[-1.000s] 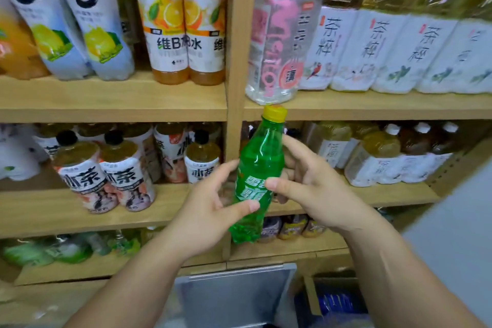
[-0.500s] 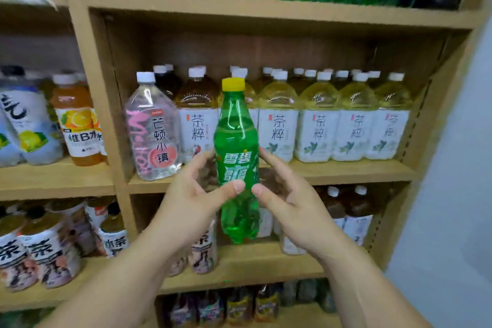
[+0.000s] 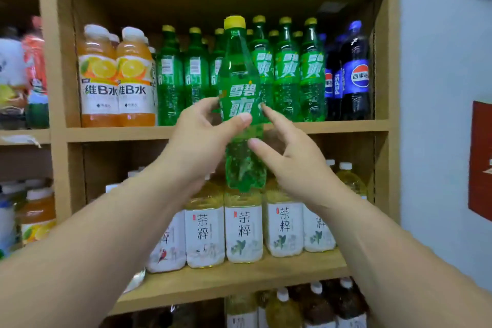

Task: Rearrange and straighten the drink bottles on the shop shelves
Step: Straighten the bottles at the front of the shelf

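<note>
A green soda bottle (image 3: 241, 82) with a yellow cap stands upright in the air in front of the upper shelf. My left hand (image 3: 202, 138) grips its label, thumb across the front. My right hand (image 3: 290, 157) touches its right side with spread fingers. Behind it stands a row of the same green bottles (image 3: 286, 72) on the wooden shelf (image 3: 346, 125), some with labels turned away.
Orange vitamin drink bottles (image 3: 117, 80) stand left of the green row and dark blue cola bottles (image 3: 351, 74) at its right. White-labelled tea bottles (image 3: 243, 229) fill the shelf below. A grey wall (image 3: 439, 114) with a red sign bounds the right.
Both hands have lifted the green bottle from the lower shelves up to the shelf with the matching green bottles. My view has tilted upward with it.
</note>
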